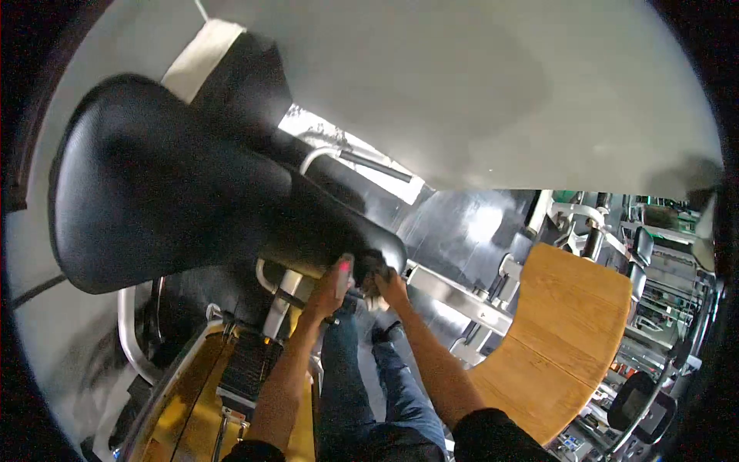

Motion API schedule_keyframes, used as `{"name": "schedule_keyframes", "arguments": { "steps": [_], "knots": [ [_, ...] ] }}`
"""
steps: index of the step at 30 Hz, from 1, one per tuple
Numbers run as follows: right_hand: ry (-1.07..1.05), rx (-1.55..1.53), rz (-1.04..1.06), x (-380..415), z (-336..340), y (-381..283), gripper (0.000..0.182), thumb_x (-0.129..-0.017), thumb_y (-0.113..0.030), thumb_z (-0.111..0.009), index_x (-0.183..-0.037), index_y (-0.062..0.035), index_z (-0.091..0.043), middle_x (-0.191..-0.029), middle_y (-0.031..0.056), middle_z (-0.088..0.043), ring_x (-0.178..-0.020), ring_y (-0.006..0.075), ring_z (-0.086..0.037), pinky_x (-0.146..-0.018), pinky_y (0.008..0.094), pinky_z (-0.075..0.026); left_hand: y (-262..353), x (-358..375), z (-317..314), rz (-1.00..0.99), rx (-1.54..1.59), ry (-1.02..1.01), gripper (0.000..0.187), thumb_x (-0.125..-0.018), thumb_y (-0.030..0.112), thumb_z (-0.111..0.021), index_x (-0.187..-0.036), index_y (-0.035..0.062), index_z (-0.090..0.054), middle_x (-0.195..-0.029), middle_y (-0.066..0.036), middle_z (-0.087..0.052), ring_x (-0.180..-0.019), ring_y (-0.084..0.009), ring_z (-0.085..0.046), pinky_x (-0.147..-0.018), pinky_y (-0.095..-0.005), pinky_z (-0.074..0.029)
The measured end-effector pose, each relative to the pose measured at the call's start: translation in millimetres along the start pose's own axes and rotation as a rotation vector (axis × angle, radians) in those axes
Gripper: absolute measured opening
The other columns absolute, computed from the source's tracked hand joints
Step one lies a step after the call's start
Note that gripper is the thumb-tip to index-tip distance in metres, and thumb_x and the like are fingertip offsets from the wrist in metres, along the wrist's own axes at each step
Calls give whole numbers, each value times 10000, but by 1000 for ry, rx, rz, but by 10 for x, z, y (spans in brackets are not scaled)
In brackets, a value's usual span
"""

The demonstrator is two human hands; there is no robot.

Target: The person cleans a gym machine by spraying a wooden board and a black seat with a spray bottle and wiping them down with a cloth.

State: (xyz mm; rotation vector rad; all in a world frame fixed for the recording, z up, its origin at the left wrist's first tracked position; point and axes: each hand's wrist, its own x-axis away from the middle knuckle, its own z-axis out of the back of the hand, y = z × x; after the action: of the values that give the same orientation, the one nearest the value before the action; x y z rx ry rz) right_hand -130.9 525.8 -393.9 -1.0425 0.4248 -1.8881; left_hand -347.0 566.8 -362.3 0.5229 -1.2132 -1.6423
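Observation:
A long black padded bench seat (192,189) stretches from the upper left down to its narrow end just in front of my hands. My left hand (329,291) is closed around a slim pale object with a pinkish-red patch (346,269), held upright beside the pad's lower edge; its kind is too blurred to name. Close to it, my right hand (392,290) grips a crumpled greyish cloth (374,286) at the narrow end of the pad. The fingers of both hands are partly smeared by motion.
A curved wooden board (570,316) stands to the right, beside a metal machine frame (458,296). At lower left is a yellowish wooden panel (188,393) with a bent metal tube (129,339) near it. Gym equipment (654,285) lines the far right.

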Motion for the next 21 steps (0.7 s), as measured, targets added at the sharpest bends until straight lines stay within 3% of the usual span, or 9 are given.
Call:
{"name": "schedule_keyframes", "arguments": {
  "steps": [2, 4, 6, 8, 9, 13, 16, 17, 21],
  "knots": [
    [-224, -351, -515, 123, 158, 297, 560, -904, -518, -597, -1254, -84, -549, -1071, 96, -682, -915, 250, -647, -791, 393, -520, -105, 87, -15, 65, 145, -58, 635, -874, 87, -613, -1452, 17, -358, -1398, -236, -482, -1317, -388, -450, -1097, -417, -366],
    [-186, -675, -575, 612, 714, -395, 550, -939, -558, -516, -1259, -114, -562, -1080, 46, -666, -953, 176, -615, -760, 344, -507, 98, 128, 78, 31, 60, -57, 624, -859, 62, -622, -1437, 30, -388, -1401, -236, -481, -1319, -379, -455, -1087, -411, -380],
    [-183, -953, -401, 947, 951, -477, 468, -980, -508, -456, -1246, -143, -580, -1076, 17, -662, -975, 150, -605, -750, 334, -510, 596, 82, 231, -16, 73, -40, 577, -853, 63, -635, -1392, 26, -431, -1325, -235, -533, -1240, -389, -513, -1040, -433, -410],
    [-191, -1120, -400, 1111, 1166, -399, 384, -1013, -421, -406, -1217, -150, -587, -1083, 8, -668, -925, 149, -620, -720, 324, -513, 866, 74, 235, -194, 42, 17, 514, -844, 78, -656, -1328, 27, -490, -1214, -218, -586, -1118, -376, -573, -958, -450, -450],
    [-104, -1202, -533, 1295, 1472, -838, 347, -1009, -368, -390, -1173, -144, -598, -1040, 9, -676, -875, 167, -632, -702, 341, -525, 1131, 90, 294, -205, 72, 22, 476, -849, 91, -658, -1297, 25, -511, -1161, -209, -600, -1069, -374, -582, -921, -450, -462],
    [-64, -1568, -299, 1635, 2009, -691, 447, -916, -519, -477, -1060, -141, -666, -960, 36, -699, -809, 197, -656, -652, 332, -548, 2211, 132, 417, -364, 156, -29, 405, -889, 133, -659, -1273, 32, -577, -1087, -181, -641, -990, -339, -624, -872, -403, -494],
    [-39, -1526, -220, 2048, 2601, -1183, 515, -899, -579, -514, -1084, -125, -669, -947, 59, -700, -681, 158, -654, -542, 279, -554, 2942, 159, 440, -523, 153, -97, 380, -893, 112, -666, -1257, 30, -594, -1023, -158, -657, -933, -313, -652, -818, -388, -517],
    [127, -1473, -252, 2173, 2697, -1312, 510, -881, -562, -579, -1126, -122, -656, -916, 62, -696, -617, 150, -643, -505, 260, -553, 3046, 139, 364, -621, 142, -80, 368, -882, 100, -676, -1237, 29, -607, -972, -151, -655, -855, -315, -651, -760, -385, -519],
    [304, -1234, -246, 2606, 3176, -1530, 478, -798, -437, -699, -1172, -155, -606, -969, -14, -653, -835, 103, -626, -678, 265, -533, 3781, 63, 274, -768, 116, -157, 297, -869, 87, -679, -1155, 18, -635, -859, -127, -611, -769, -290, -593, -696, -381, -492]
  ]
}}
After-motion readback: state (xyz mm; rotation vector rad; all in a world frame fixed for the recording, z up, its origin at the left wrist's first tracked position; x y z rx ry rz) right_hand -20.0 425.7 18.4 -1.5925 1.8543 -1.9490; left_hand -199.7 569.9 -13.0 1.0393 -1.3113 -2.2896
